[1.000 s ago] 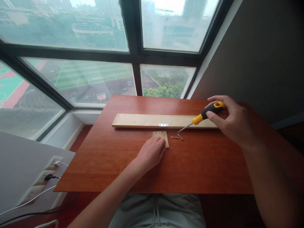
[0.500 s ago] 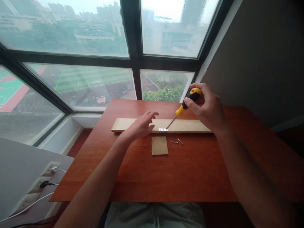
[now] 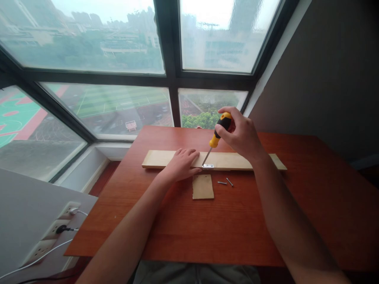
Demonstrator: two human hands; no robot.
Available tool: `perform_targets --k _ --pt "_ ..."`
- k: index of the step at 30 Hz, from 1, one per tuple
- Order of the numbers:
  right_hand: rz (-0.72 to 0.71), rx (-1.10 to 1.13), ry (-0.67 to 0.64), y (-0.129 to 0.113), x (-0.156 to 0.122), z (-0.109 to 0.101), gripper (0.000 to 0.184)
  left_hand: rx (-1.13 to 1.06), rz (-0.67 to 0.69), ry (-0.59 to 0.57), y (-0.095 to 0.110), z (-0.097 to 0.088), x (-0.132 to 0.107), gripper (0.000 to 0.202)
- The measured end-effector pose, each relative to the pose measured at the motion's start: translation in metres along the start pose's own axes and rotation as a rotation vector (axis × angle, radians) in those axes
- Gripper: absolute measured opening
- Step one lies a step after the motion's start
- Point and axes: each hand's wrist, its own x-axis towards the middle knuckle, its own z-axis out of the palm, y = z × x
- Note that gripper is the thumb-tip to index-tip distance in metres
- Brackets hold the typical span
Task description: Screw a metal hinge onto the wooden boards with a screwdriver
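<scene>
A long pale wooden board (image 3: 233, 159) lies across the table, with a small silver metal bracket (image 3: 209, 167) at its near edge. My right hand (image 3: 241, 132) is wrapped round the yellow and black handle of a screwdriver (image 3: 222, 125), which slants down so that its tip meets the bracket's left end. My left hand (image 3: 183, 163) rests on the board just left of the bracket, fingers stretched over the top and thumb along the near edge. Nearer to me lie a small squarish piece of thin board (image 3: 203, 187) and two loose screws (image 3: 222, 183).
The reddish-brown table (image 3: 177, 228) stands against large windows with a dark frame (image 3: 173, 81). On the low wall at the left are sockets (image 3: 56, 228) with plugs and cables. A dark wall (image 3: 331, 75) rises at the right.
The screwdriver's tip has gone from the bracket's right end to its left end. My left hand has come down flat onto the board. The view has shifted slightly.
</scene>
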Motion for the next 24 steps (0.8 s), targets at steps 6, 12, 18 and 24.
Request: perform_targets --k 6,12,18,24 --pt "-0.034 -0.029 0.007 -0.0029 -0.0012 -0.0009 0.033 0.03 0.011 -0.002 -0.0005 -0.0008 0.0001 0.052" --pt "-0.036 -0.021 0.041 -0.0012 -0.0027 -0.0043 0.032 0.024 -0.003 0.013 -0.004 0.0006 -0.0037 0.053" --pt "-0.059 -0.023 0.054 0.0035 -0.0043 0.0023 0.033 0.031 0.005 0.044 -0.0047 0.0041 -0.006 0.053" --pt "-0.066 -0.029 0.071 0.0009 -0.0056 0.0026 0.032 0.028 0.014 0.063 -0.0058 0.0067 -0.0062 0.053"
